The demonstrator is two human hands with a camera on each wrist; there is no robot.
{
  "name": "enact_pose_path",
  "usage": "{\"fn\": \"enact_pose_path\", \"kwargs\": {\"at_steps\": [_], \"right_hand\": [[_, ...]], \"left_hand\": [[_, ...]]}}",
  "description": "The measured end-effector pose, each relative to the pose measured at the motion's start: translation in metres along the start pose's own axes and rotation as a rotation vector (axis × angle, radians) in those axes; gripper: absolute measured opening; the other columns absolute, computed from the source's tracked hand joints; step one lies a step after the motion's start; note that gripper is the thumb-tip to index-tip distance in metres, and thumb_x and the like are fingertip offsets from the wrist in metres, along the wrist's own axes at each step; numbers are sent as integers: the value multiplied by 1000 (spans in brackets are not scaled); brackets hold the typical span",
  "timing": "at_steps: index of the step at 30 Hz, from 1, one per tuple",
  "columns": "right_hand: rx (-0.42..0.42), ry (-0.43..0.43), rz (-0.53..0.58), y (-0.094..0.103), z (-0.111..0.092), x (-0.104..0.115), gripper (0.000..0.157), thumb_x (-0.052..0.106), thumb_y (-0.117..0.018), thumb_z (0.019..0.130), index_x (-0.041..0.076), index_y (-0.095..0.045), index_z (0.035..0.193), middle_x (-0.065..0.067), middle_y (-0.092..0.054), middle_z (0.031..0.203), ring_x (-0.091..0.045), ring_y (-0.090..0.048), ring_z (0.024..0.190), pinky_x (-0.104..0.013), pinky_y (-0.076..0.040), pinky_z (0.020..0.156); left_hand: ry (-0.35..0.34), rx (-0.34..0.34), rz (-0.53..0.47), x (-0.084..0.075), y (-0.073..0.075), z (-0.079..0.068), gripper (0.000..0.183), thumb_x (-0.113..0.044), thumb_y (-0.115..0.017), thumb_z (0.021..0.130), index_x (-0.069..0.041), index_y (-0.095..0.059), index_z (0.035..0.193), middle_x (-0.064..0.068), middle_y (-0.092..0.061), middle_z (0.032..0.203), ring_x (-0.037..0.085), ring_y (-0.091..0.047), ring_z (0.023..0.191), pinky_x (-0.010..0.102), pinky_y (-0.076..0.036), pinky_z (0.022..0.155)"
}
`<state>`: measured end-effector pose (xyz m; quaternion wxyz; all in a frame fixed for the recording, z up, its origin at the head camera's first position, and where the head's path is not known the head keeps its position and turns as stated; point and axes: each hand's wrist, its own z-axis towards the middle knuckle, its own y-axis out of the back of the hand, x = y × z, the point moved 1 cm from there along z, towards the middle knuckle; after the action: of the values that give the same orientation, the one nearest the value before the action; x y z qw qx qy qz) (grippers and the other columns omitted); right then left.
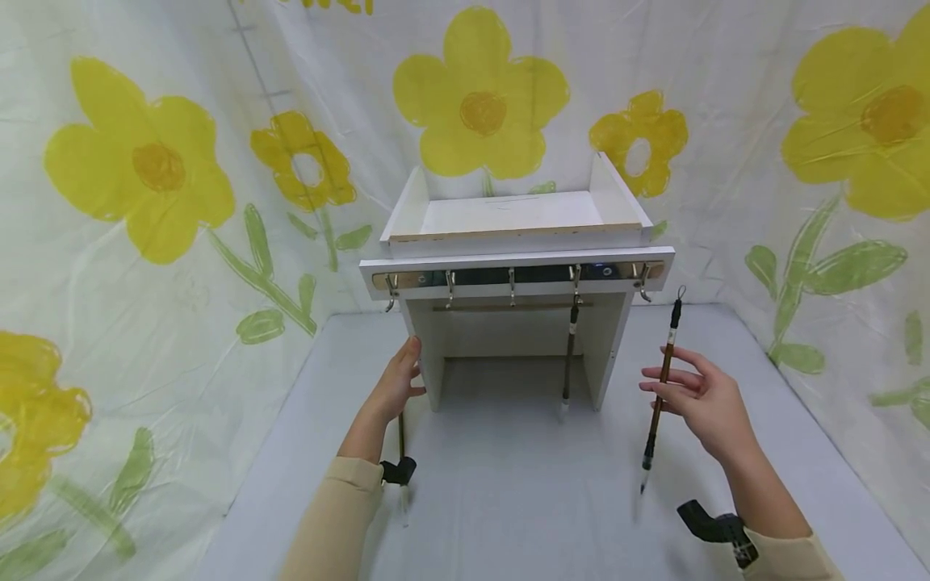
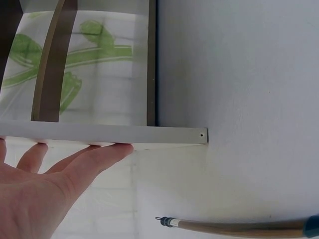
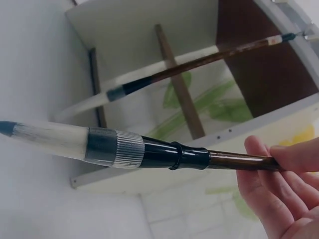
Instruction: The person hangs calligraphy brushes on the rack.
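Note:
A white wooden rack (image 1: 517,257) stands on the table, with a metal strip of several hooks across its front. My left hand (image 1: 392,379) rests its extended fingers against the outer face of the rack's left side panel (image 2: 174,135). Out to the right of the rack, my right hand (image 1: 708,403) pinches the brown handle of a calligraphy brush (image 1: 664,363) between thumb and fingers. That brush is nearly upright, with its loop at the top and its pale, dark-tipped bristles (image 3: 55,140) at the bottom. Another calligraphy brush (image 1: 571,347) hangs bristles down from a hook.
A third brush (image 2: 239,228) lies to the left of the rack, partly hidden by my left forearm in the head view. An open-topped white tray section (image 1: 516,211) forms the rack's upper part. Behind the table hangs a white sheet (image 1: 436,32) with painted yellow flowers.

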<state>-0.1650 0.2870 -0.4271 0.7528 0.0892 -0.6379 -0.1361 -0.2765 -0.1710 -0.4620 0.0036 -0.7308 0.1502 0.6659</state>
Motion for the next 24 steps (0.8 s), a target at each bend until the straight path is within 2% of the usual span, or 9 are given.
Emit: {"fn": "enact_pose_path", "kwargs": {"at_steps": [11, 24], "right_hand": [[-27, 66, 35, -8, -10, 15, 64, 13, -67, 98, 6, -36, 153, -10, -74, 120, -8, -75, 94, -28, -63, 76], [-54, 167, 53, -11, -17, 39, 59, 3, -68, 95, 6, -43, 149, 5, -76, 112, -12, -76, 93, -27, -62, 74]], "left_hand": [[-2, -2, -26, 2, 1, 0, 86, -71, -28, 100, -17, -7, 164, 15, -9, 170, 48, -19, 151, 64, -42, 108], [-13, -8, -22, 2, -2, 1, 86, -69, -27, 102, -13, -6, 164, 16, -7, 170, 48, -20, 151, 64, -42, 108]]}}
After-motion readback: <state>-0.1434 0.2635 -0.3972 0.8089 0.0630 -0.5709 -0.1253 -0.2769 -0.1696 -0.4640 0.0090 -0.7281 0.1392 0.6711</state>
